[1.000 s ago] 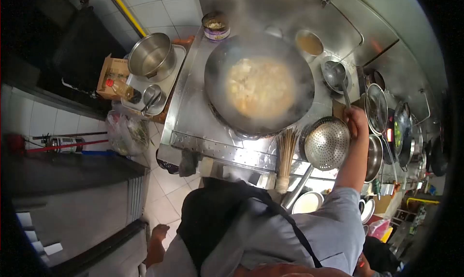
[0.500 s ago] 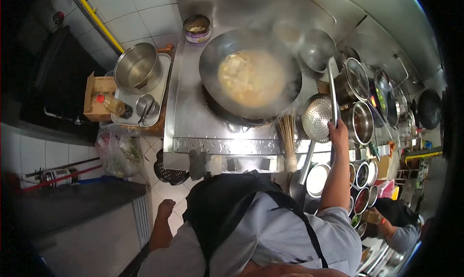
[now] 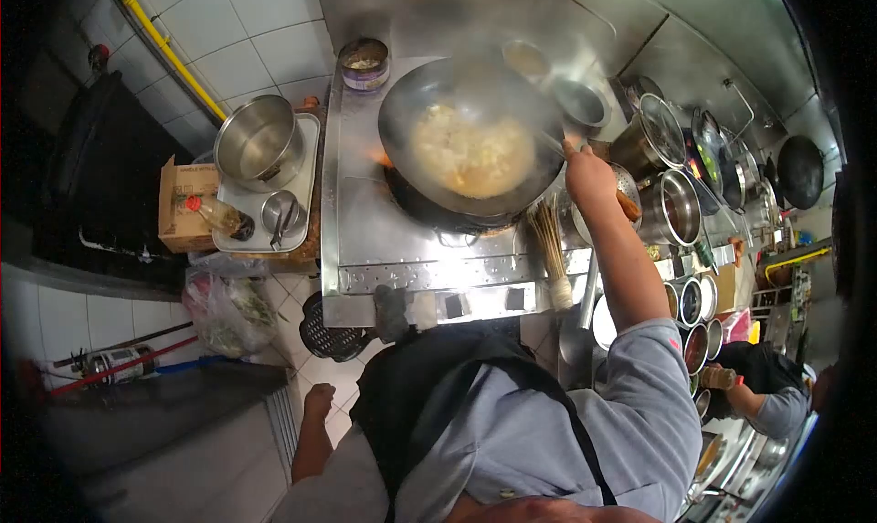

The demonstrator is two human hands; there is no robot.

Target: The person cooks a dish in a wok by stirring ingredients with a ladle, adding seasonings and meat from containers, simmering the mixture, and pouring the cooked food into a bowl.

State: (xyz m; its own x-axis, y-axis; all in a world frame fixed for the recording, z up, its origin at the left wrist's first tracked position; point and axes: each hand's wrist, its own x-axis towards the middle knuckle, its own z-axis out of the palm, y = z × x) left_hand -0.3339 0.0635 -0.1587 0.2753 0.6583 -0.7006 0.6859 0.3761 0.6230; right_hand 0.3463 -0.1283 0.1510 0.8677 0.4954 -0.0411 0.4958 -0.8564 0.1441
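A large dark wok (image 3: 402, 112) sits on the steel stove, with pale, steaming food (image 3: 470, 153) in broth inside it. My right hand (image 3: 589, 171), at the wok's right edge, is closed round the handle of a ladle, whose wooden end (image 3: 628, 205) sticks out behind the hand. The ladle's bowl is lost in steam over the wok. Low at the left, beside my apron, my left hand (image 3: 319, 401) hangs away from everything with its fingers curled; nothing shows in it. A bamboo brush (image 3: 550, 249) lies just right of the wok, near a perforated strainer (image 3: 582, 221) partly hidden by my right arm.
A tray (image 3: 306, 208) at the left holds a steel pot (image 3: 258, 144), a small cup and a bottle (image 3: 219, 214). An open can (image 3: 364, 64) stands behind the wok. Several pots and bowls line the right side. Another person (image 3: 776, 390) is at the lower right, holding a bottle.
My right hand has moved left and away from me, bringing the ladle from the far right container to the wok. The view has shifted. My left hand still hangs low.
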